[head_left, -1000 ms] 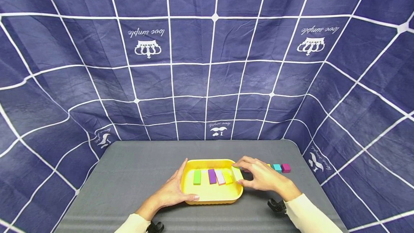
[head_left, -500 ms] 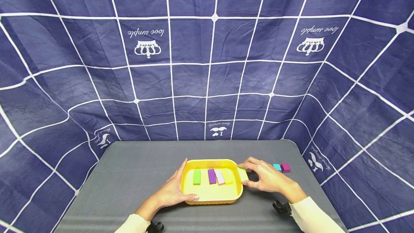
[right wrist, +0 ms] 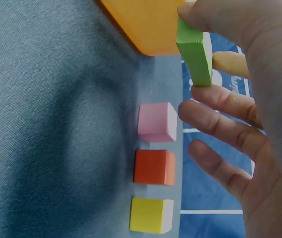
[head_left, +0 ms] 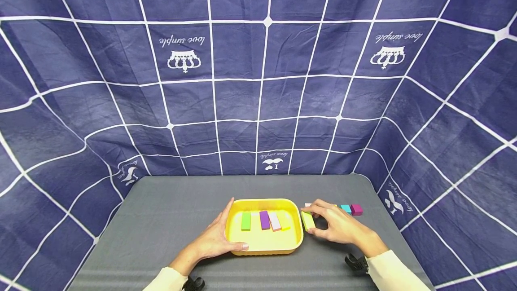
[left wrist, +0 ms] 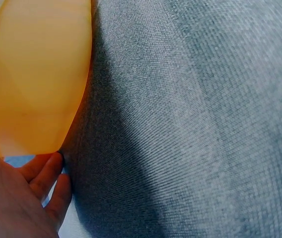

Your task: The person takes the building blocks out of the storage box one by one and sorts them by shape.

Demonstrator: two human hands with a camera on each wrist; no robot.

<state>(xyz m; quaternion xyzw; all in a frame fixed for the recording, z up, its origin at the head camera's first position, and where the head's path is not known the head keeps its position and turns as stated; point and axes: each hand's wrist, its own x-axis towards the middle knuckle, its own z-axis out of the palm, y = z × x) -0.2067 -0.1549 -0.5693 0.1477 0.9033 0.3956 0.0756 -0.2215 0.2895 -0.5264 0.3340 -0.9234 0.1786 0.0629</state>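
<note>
A shallow yellow plastic tray (head_left: 264, 252) sits on the grey cloth, holding a green block (head_left: 246, 222), a purple block (head_left: 264, 220), a pale pink block (head_left: 275, 222) and a yellow one (head_left: 286, 228) that nearly blends into the tray floor. My left hand (head_left: 214, 235) holds the tray's left end, thumb over the near rim and fingers along the outer wall. Just outside the tray's right end, my right hand (head_left: 337, 223) pinches another green block (right wrist: 195, 57) by its ends between thumb and fingers. In the right wrist view its long green side and a white face show.
Right of the tray runs a row of small cubes: pink (right wrist: 153, 122), red (right wrist: 151, 167), yellow (right wrist: 147, 215), cyan (head_left: 345, 209) and magenta (head_left: 356, 209). My right hand partly covers this row in the head view. A blue checked cloth (head_left: 238, 102) hangs behind the table.
My right hand has carried the green block from over the tray's right end out to the right, past the rim. My left hand and the tray have stayed still.
</note>
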